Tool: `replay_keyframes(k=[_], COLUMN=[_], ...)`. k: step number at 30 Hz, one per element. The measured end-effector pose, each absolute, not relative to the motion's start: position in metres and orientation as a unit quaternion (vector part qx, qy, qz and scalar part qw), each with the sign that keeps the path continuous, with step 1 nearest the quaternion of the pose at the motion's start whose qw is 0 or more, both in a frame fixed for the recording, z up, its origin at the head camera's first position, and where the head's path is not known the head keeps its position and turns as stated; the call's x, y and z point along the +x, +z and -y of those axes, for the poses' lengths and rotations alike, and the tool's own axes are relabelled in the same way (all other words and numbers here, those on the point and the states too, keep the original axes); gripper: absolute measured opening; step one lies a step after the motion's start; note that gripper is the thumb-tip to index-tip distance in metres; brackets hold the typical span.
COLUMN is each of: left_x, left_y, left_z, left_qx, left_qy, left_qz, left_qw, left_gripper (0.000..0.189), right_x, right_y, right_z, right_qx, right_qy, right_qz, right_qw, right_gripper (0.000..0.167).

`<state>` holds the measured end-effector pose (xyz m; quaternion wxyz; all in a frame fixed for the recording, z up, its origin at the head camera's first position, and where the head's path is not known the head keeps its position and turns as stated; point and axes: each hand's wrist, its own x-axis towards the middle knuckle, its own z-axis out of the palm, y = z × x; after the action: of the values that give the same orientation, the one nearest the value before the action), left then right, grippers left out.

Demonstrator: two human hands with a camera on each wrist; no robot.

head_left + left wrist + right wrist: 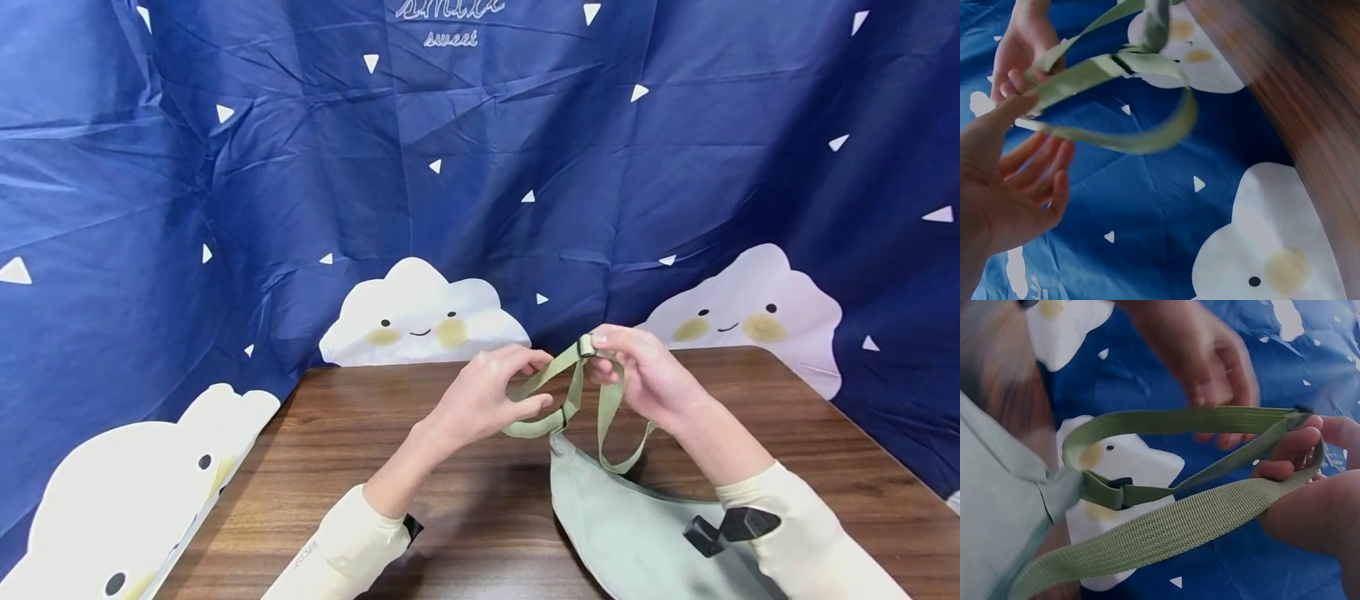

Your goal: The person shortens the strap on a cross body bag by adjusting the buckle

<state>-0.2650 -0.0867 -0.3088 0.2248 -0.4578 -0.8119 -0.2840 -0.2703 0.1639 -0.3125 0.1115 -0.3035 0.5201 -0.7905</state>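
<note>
A pale grey-green bag (637, 517) lies on the table at the lower right, its far end reaching toward my hands. From it rises a green webbing strap (1166, 534). My right hand (648, 375) pinches this strap at a dark slider buckle (586, 346), held up above the table. A second dark buckle (1121, 492) sits near the bag's end. To the left, my left hand (487, 392) is at the strap's loop, thumb and fingers spread apart with the webbing passing between them. In the left wrist view, the thumb (1016, 109) overlaps the strap.
The brown wooden table (375, 483) spreads under both hands, with its back edge just beyond them. Behind it hangs a blue cloth (480, 208) printed with white clouds and triangles. A small black device (720, 533) is on the right sleeve.
</note>
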Motion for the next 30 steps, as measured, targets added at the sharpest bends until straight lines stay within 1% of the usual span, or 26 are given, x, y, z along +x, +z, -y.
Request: replay_keyframes(k=[2, 4, 7, 11, 14, 18, 26, 30], left_x=[-0.264, -0.262, -0.259, -0.257, -0.256, -0.256, -0.255, -0.257], left_y=[-0.309, -0.307, -0.303, -0.300, -0.300, -0.303, -0.309, -0.311], left_z=[0.085, 0.083, 0.081, 0.082, 0.083, 0.083, 0.078, 0.076], left_qx=[-0.464, -0.471, -0.486, -0.495, -0.493, -0.491, -0.482, -0.463], left_qy=[-0.302, -0.322, -0.342, -0.352, -0.359, -0.363, -0.372, -0.410], left_qz=[0.798, 0.779, 0.750, 0.729, 0.726, 0.727, 0.726, 0.725], left_qw=[0.240, 0.261, 0.291, 0.315, 0.318, 0.312, 0.321, 0.303], left_gripper=[0.042, 0.046, 0.039, 0.028, 0.026, 0.027, 0.029, 0.030], right_x=[-0.267, -0.264, -0.262, -0.262, -0.263, -0.263, -0.258, -0.257], right_y=[-0.314, -0.316, -0.316, -0.315, -0.315, -0.316, -0.316, -0.315], right_z=[-0.159, -0.155, -0.151, -0.152, -0.158, -0.163, -0.154, -0.152], right_qx=[-0.292, -0.291, -0.311, -0.328, -0.324, -0.306, -0.287, -0.276], right_qy=[-0.763, -0.736, -0.706, -0.687, -0.680, -0.674, -0.684, -0.706], right_qz=[-0.570, -0.606, -0.631, -0.642, -0.650, -0.665, -0.665, -0.646], right_qw=[0.086, 0.078, 0.086, 0.094, 0.097, 0.102, 0.089, 0.087], right_gripper=[0.021, 0.014, 0.010, 0.016, 0.020, 0.020, 0.020, 0.018])
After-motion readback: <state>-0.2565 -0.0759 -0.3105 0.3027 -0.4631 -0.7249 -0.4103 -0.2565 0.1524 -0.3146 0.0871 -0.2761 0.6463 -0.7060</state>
